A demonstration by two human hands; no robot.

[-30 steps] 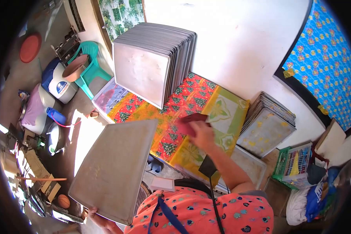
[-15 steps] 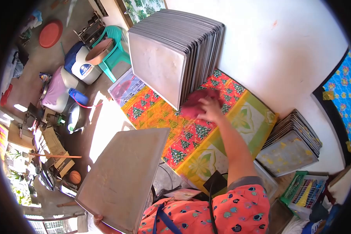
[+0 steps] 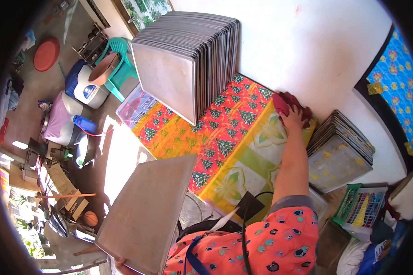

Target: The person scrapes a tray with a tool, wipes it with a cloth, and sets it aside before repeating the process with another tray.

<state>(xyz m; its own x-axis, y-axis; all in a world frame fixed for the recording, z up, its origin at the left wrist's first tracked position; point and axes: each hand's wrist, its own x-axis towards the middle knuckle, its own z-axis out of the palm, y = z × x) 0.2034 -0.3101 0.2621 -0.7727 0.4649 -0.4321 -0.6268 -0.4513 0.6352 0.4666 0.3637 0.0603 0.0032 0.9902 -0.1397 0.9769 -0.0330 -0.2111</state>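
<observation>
At the lower left, my left hand (image 3: 120, 263) grips the bottom edge of a flat grey metal tray (image 3: 144, 211), which is tilted upright. My right hand (image 3: 293, 117) presses on a dark red cloth (image 3: 281, 104) at the table's far right corner, beside the white wall. Under it lies a patterned table cover (image 3: 225, 142) with red, orange and green parts. A tall stack of metal trays (image 3: 165, 75) stands on edge at the back of the table.
A second stack of yellow-spotted trays (image 3: 337, 162) leans at the right, above a green and white basket (image 3: 363, 208). A green chair (image 3: 118, 46) holds a brown basin (image 3: 103, 68) at the upper left. A black square object (image 3: 249, 205) lies near the table's front edge.
My right hand and the red cloth have moved right, from beside the tall stack to the table's corner by the wall. My left hand still holds the tray.
</observation>
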